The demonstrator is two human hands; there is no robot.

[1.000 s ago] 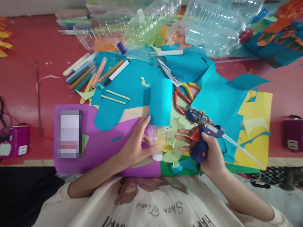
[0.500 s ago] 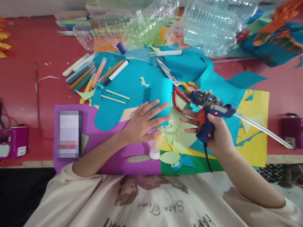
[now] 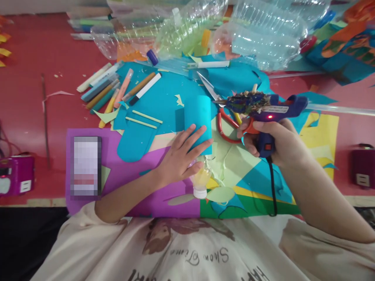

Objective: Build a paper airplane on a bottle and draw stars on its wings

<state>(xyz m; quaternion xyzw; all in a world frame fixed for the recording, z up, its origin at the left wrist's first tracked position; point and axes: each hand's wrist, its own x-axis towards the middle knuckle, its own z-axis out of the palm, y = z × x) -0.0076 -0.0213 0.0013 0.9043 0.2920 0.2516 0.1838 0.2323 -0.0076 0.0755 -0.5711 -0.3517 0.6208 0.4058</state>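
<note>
My left hand (image 3: 184,156) lies over a clear plastic bottle wrapped in blue paper (image 3: 198,113), its fingers spread and resting on the wrap. The bottle's neck and white cap (image 3: 200,192) point toward me. A closed right hand (image 3: 281,140) grips a blue hot glue gun (image 3: 271,111), with fingers at its orange trigger and a red light glowing on its side. Its nozzle points left, just over the scissors (image 3: 227,127) with red and yellow handles. A clear glue stick (image 3: 341,108) juts from the gun's back, and its black cord (image 3: 272,191) hangs down.
Several markers (image 3: 102,88) lie at the left, near two pale paper strips (image 3: 143,120) on blue paper. A phone (image 3: 85,166) rests on purple paper (image 3: 129,203). Large clear bottles (image 3: 263,39) fill the back. Green paper scraps (image 3: 220,194) lie beside the cap.
My right hand has raised the glue gun up and to the right, and its fingers have closed around the handle. My left fingers have settled lower on the wrap; the bottle's cap end has shifted right.
</note>
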